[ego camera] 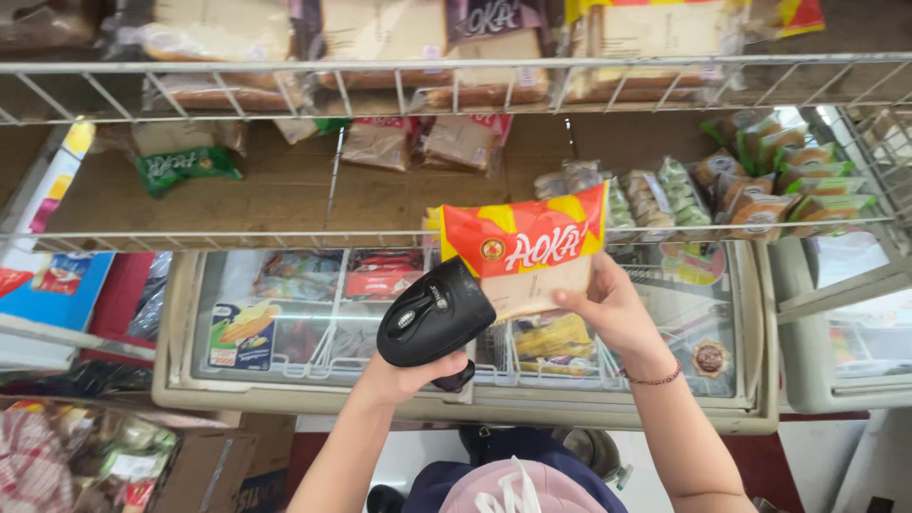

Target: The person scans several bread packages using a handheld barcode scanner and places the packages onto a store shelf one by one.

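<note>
right hand: closed on lower right edge of red-and-yellow bread packet, which is held up over the chest freezer, near the wire shelf | left hand: wrapped around black handheld scanner, its head just left of the packet, almost touching it

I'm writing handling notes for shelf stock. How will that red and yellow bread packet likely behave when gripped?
The bread packet probably feels light and soft: the right hand holds it up by one edge. Its glossy wrapper may be slippery. Squeezing could crush the slices. The left hand holds a black scanner.
</note>
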